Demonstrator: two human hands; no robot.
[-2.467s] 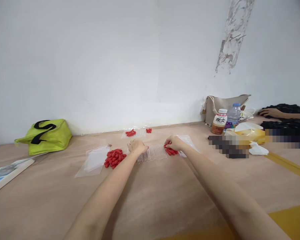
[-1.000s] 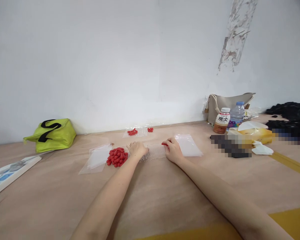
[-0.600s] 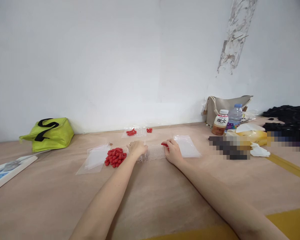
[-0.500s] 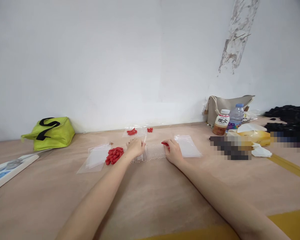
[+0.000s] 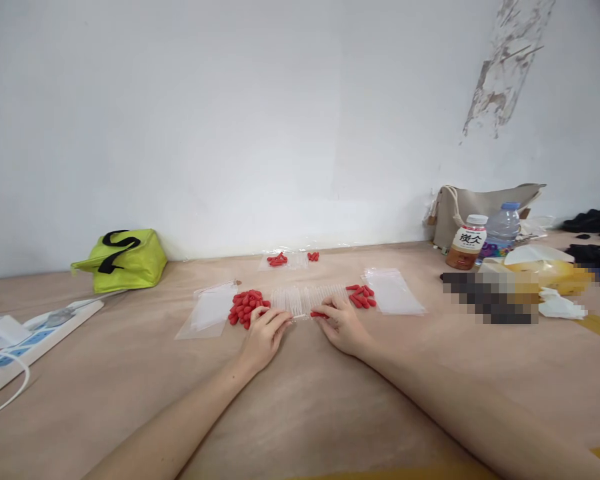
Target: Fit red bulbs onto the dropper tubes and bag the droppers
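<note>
My left hand (image 5: pixel 266 335) is closed in a pinch on a thin clear tube (image 5: pixel 300 318), held roughly level and pointing right. Facing it, my right hand (image 5: pixel 344 327) pinches a red rubber bulb (image 5: pixel 319 315) close to the tube's end; whether the two touch I cannot tell. Just beyond my hands lies a row of clear tubes (image 5: pixel 307 298) side by side. A heap of red rubber bulbs (image 5: pixel 247 305) is left of the row, by my left hand. A smaller group of bulbs (image 5: pixel 363 297) sits to its right, past my right fingers.
Clear plastic bags lie at left (image 5: pixel 210 308) and right (image 5: pixel 395 292). More red bulbs (image 5: pixel 278 259) rest near the wall. At left are a lime-green bag (image 5: pixel 130 261) and a power strip (image 5: pixel 45 347); at right, a brown drink bottle (image 5: pixel 467 243), a water bottle (image 5: pixel 503 230) and a beige bag (image 5: pixel 447 217).
My left hand has drawn back toward me from over the tube row. The right hand has come nearer and left with a red bulb, uncovering the small group. The view has shifted left.
</note>
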